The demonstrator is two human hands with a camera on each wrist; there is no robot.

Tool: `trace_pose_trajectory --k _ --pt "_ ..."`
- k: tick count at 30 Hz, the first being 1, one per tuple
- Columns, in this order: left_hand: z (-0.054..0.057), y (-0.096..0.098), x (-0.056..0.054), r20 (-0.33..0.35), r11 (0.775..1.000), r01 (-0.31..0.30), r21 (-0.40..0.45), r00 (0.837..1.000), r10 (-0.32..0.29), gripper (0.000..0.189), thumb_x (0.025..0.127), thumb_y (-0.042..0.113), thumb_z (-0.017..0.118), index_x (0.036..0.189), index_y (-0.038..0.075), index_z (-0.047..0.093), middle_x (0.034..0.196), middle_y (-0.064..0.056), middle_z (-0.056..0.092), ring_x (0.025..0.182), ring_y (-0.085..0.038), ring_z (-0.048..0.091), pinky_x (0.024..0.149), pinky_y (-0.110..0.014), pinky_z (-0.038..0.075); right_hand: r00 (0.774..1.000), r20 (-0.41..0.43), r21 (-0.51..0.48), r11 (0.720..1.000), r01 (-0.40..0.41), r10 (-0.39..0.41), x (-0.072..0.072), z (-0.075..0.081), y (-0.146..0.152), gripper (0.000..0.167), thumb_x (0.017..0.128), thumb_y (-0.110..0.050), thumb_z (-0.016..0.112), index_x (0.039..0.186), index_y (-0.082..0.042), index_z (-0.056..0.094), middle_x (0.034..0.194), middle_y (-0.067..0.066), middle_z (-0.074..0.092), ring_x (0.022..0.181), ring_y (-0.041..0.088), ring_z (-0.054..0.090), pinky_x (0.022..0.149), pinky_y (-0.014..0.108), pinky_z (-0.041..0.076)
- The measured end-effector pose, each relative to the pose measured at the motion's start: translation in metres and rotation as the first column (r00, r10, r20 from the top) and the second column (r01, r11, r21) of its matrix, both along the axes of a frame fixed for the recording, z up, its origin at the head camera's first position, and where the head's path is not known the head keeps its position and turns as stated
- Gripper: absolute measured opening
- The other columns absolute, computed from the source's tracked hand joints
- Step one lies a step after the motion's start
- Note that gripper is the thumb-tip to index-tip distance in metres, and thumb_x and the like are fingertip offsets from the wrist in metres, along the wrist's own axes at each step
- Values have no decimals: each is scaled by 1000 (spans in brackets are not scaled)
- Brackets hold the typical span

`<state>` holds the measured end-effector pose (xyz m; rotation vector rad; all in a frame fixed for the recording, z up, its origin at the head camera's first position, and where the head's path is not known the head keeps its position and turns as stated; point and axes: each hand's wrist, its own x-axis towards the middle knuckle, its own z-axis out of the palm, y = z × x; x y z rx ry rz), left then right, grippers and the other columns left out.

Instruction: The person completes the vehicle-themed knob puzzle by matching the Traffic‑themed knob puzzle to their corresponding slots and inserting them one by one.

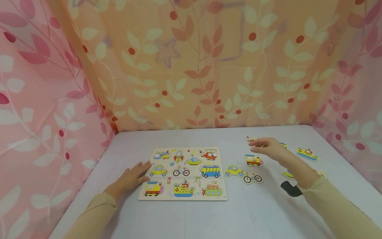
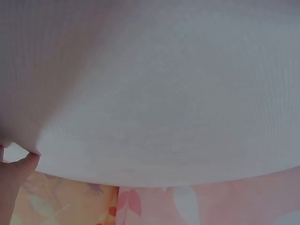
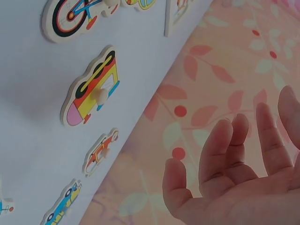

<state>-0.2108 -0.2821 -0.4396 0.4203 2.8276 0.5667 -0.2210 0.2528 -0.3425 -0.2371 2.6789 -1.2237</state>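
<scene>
A wooden peg-puzzle board [image 1: 223,193] with vehicle pictures lies flat on the table. My left hand [image 1: 131,176] rests at its left edge, fingers fairly straight; in the left wrist view only a bit of that hand [image 2: 18,176] shows. Above the loose pieces right of the board hovers my right hand [image 1: 270,148], loosely bent and holding nothing. Close to it are the train piece [image 1: 250,162], with a wooden knob, and the helicopter piece [image 1: 251,138]. The right hand partly hides the bus piece [image 1: 284,145]. In the right wrist view, its fingers [image 3: 215,145] are spread apart.
Beside the board's right edge lie the car piece [image 1: 230,172] and the bicycle piece [image 1: 247,179]. Farther right are the ship piece [image 1: 305,155] and a partly covered flying-saucer piece [image 1: 287,175]. A black object [image 1: 290,190] is by the right wrist. Patterned curtains [image 1: 191,66] enclose the table.
</scene>
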Motion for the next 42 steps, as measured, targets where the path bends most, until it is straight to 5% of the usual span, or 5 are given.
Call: trace_pose_trajectory --k 10,24,42 --pt "0 0 -1 16 1000 -11 2 1000 11 77 91 50 59 152 12 32 158 -12 26 145 -42 8 105 -73 2 1000 -12 33 999 -21 21 3 -2 14 45 95 -29 64 127 2 60 111 15 61 100 29 51 85 49 48" --pt "-1 0 -1 17 1000 -1 22 1000 1 76 92 49 59 152 11 33 158 -12 25 145 -43 8 105 -74 1 998 -45 84 996 -42 46 9 -9 37 44 92 -32 68 121 0 65 101 8 62 94 26 53 76 37 49" --pt "-2 1 -3 32 1000 -11 8 999 11 79 92 52 58 153 12 30 159 -12 23 145 -43 7 105 -73 0 995 -48 95 992 -86 91 20 -22 66 41 92 -24 68 120 5 63 98 7 63 88 22 55 74 37 52"
